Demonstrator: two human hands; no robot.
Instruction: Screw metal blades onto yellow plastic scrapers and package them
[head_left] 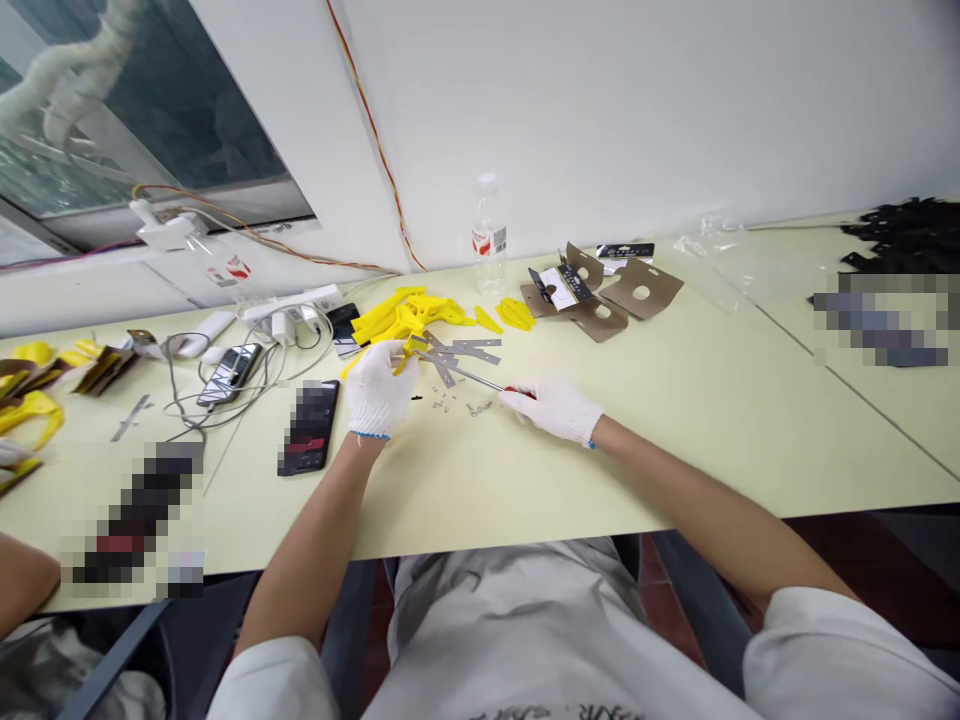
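My left hand (382, 388), in a white knit glove, is closed on a yellow plastic tool part (415, 345). From the right, my gloved right hand (553, 408) grips a screwdriver (480, 380) by its red handle. The shaft points left, and its tip is at or close to the yellow part; contact is too small to tell. Flat grey metal blades (472, 350) with holes lie just behind the shaft. Small screws (480, 408) are scattered on the table below it. More yellow plastic parts (405, 315) are heaped behind my left hand.
A clear bottle (489, 240) stands near the wall, beside opened cardboard packaging (592, 290). Left are a phone (311, 425), another phone with cables (229, 375) and a power strip (300, 305). A person's arm (22, 580) shows at far left. Black parts (907, 230) lie far right.
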